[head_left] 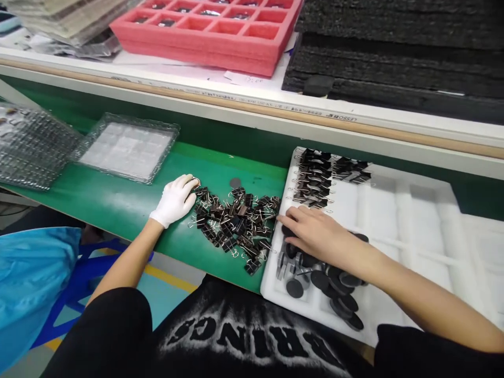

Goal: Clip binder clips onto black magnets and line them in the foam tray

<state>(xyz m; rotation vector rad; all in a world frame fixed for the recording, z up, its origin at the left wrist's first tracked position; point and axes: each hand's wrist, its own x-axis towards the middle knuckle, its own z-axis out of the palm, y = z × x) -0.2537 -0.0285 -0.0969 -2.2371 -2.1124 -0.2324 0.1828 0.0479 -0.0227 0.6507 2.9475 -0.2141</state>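
Observation:
My left hand, in a white glove, rests on the green bench top at the left edge of a heap of black binder clips, its fingers curled against the nearest clips. My bare right hand lies palm down, fingers spread, over several black round discs in the near compartment of a white foam tray. Its fingertips reach the tray's left rim beside the clip heap. Clips with discs clamped in them lie in rows in the tray's far left compartment.
Clear plastic blister trays lie at the left on the green top. A raised shelf behind holds a pink foam tray and black foam sheets. A lone disc sits beyond the heap. Blue plastic hangs low left.

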